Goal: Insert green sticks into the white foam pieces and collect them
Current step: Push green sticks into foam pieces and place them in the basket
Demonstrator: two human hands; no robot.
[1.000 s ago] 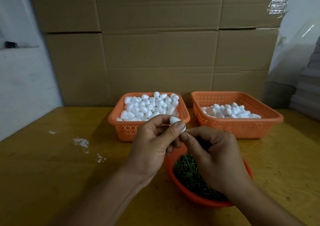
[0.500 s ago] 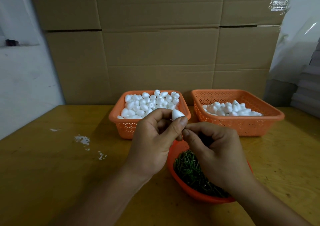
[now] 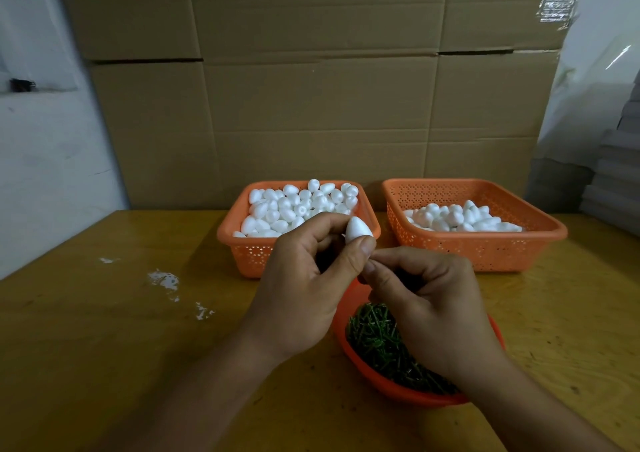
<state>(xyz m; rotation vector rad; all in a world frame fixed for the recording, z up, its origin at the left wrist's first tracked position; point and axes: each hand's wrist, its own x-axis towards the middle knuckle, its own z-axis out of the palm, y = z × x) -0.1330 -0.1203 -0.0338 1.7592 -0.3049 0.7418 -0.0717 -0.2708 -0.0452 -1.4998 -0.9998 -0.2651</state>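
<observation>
My left hand (image 3: 304,278) pinches a white egg-shaped foam piece (image 3: 356,229) between thumb and fingers, above the table. My right hand (image 3: 426,299) has its fingers curled and its fingertips meet the foam piece's underside; the stick it pinches is hidden by the fingers. Below both hands sits an orange bowl (image 3: 394,391) full of green sticks (image 3: 377,337). An orange basket (image 3: 249,254) at back centre is heaped with foam pieces (image 3: 294,205). A second orange basket (image 3: 485,243) to its right holds fewer foam pieces (image 3: 460,219).
The wooden table (image 3: 104,347) carries white paint flecks (image 3: 166,280) on its left part. Cardboard boxes (image 3: 311,87) form a wall behind the baskets. Grey stacked sheets (image 3: 613,181) stand at the far right, and a white wall (image 3: 45,160) lies to the left.
Both hands stay together over the bowl. The foam piece has turned a little more upright in my left fingers, and my right fingertips have closed in against its base.
</observation>
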